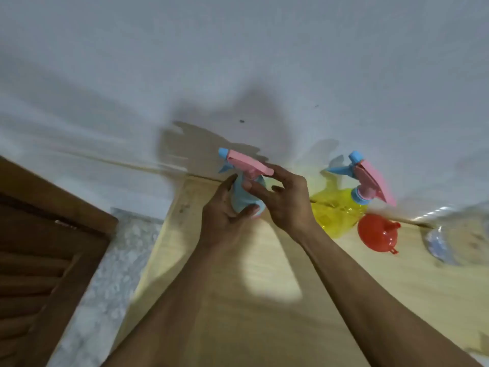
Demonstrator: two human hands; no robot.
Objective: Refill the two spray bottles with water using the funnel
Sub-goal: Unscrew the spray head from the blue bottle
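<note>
- The blue spray bottle [244,197] stands upright near the table's [264,300] far edge, left hand [225,215] wrapped round its body.
- Right hand's [285,202] fingers [254,188] pinch the neck beneath the pink spray head [250,162], directly above the left grip.

Two bare forearms are seen rising from the bottom of the frame and converging near the centre. The left hand [225,210] is held just left of centre, its fingers and thumb curled into a grip, with the thumb raised toward the upper side and the fingertips wrapped round below. The right hand [284,200] is set just beside it to the right, touching it, with the wrist bent and the fingers spread and curved leftward, their tips pinched together.
</note>
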